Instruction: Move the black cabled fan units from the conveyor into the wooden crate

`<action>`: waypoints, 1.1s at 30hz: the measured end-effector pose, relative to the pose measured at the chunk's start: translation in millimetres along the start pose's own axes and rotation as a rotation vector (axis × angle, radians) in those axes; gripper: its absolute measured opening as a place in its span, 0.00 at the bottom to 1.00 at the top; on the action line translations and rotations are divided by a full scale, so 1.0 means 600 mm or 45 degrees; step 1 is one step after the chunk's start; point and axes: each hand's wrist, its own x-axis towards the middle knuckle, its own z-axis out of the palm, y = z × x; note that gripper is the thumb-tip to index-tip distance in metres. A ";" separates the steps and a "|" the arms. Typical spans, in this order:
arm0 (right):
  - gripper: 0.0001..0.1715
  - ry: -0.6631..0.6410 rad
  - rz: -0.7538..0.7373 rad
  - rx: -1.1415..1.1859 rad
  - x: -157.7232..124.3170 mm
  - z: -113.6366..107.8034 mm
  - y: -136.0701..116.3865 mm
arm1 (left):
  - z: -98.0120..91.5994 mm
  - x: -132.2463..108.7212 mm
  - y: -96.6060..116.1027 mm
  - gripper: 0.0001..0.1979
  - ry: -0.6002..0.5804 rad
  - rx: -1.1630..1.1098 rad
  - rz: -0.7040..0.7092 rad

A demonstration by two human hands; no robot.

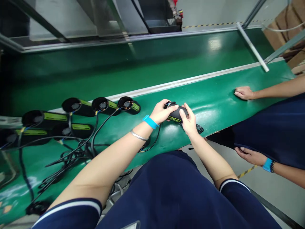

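Note:
Both my hands grip one black handheld device [176, 112] with a yellow-green stripe, just above the green bench strip [214, 95]. My left hand [161, 112] wraps its far end, a blue band and a metal bangle on that wrist. My right hand [189, 121] closes round its near end, and the device's black cable [199, 128] trails below it.
Several like black devices [78, 106] with yellow-green stripes lie in rows at the left, their cables [71, 152] tangled on the bench. A co-worker's hand [244, 93] rests on the strip at right, the other [251, 156] hangs below. A conveyor belt [143, 60] runs behind.

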 end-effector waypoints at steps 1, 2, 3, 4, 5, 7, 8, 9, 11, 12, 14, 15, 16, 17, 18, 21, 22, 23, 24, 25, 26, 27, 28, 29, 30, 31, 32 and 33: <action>0.42 0.068 -0.023 -0.005 0.010 -0.002 0.004 | 0.014 0.002 -0.001 0.22 0.046 -0.012 0.020; 0.40 0.118 -0.028 0.009 0.018 -0.005 0.008 | 0.026 0.003 -0.003 0.22 0.073 -0.031 0.039; 0.39 0.154 -0.021 0.037 0.024 -0.007 0.010 | 0.036 0.005 -0.004 0.23 0.088 -0.056 0.053; 0.39 0.178 -0.015 0.070 0.027 -0.009 0.012 | 0.043 0.006 -0.006 0.23 0.095 -0.083 0.057; 0.39 0.191 -0.015 0.100 0.028 -0.011 0.012 | 0.049 0.007 -0.007 0.23 0.099 -0.110 0.055; 0.39 0.200 -0.047 0.109 0.024 -0.012 0.012 | 0.057 0.007 -0.007 0.23 0.115 -0.145 0.030; 0.39 0.203 -0.079 0.092 0.021 -0.011 0.012 | 0.060 0.007 -0.007 0.23 0.130 -0.155 0.014; 0.40 0.207 -0.109 0.070 0.020 -0.011 0.013 | 0.063 0.007 -0.007 0.23 0.151 -0.166 0.000; 0.40 0.227 -0.133 0.044 0.021 -0.010 0.017 | 0.068 0.007 -0.007 0.22 0.188 -0.199 -0.020; 0.38 0.240 -0.126 0.052 0.024 -0.011 0.019 | 0.071 0.008 -0.007 0.22 0.205 -0.221 -0.029; 0.37 0.259 -0.096 0.097 0.032 -0.013 0.026 | 0.078 0.011 -0.006 0.21 0.217 -0.274 -0.056; 0.37 0.270 -0.091 0.122 0.036 -0.016 0.030 | 0.081 0.012 -0.006 0.20 0.228 -0.302 -0.070; 0.38 0.286 -0.096 0.145 0.038 -0.018 0.032 | 0.085 0.014 -0.005 0.19 0.246 -0.330 -0.085; 0.38 0.305 -0.112 0.163 0.040 -0.020 0.035 | 0.089 0.015 -0.004 0.18 0.271 -0.361 -0.097; 0.38 0.321 -0.136 0.171 0.040 -0.022 0.036 | 0.094 0.016 -0.002 0.17 0.299 -0.393 -0.107; 0.33 0.338 -0.201 0.163 0.039 -0.028 0.038 | 0.107 0.019 0.003 0.16 0.347 -0.466 -0.122; 0.33 0.336 -0.216 0.151 0.039 -0.030 0.038 | 0.111 0.019 0.004 0.16 0.343 -0.481 -0.131; 0.33 0.338 -0.228 0.134 0.040 -0.032 0.038 | 0.115 0.019 0.006 0.16 0.346 -0.491 -0.137; 0.32 0.344 -0.239 0.114 0.041 -0.035 0.037 | 0.118 0.019 0.008 0.16 0.349 -0.497 -0.141; 0.30 0.358 -0.253 0.093 0.042 -0.037 0.037 | 0.121 0.018 0.010 0.16 0.354 -0.502 -0.145; 0.28 0.373 -0.266 0.078 0.042 -0.040 0.036 | 0.123 0.017 0.012 0.15 0.358 -0.507 -0.150; 0.28 0.386 -0.278 0.073 0.043 -0.043 0.035 | 0.125 0.015 0.013 0.15 0.359 -0.511 -0.156; 0.28 0.394 -0.291 0.075 0.042 -0.046 0.034 | 0.127 0.014 0.015 0.15 0.356 -0.517 -0.163; 0.29 0.400 -0.303 0.081 0.041 -0.048 0.034 | 0.129 0.013 0.015 0.15 0.349 -0.526 -0.174; 0.30 0.410 -0.313 0.087 0.039 -0.049 0.033 | 0.130 0.012 0.016 0.15 0.341 -0.540 -0.193; 0.30 0.422 -0.322 0.089 0.036 -0.050 0.033 | 0.132 0.012 0.016 0.15 0.336 -0.559 -0.214; 0.30 0.433 -0.329 0.087 0.034 -0.051 0.035 | 0.133 0.013 0.016 0.15 0.338 -0.580 -0.232; 0.30 0.445 -0.332 0.084 0.031 -0.051 0.036 | 0.133 0.013 0.016 0.15 0.341 -0.602 -0.249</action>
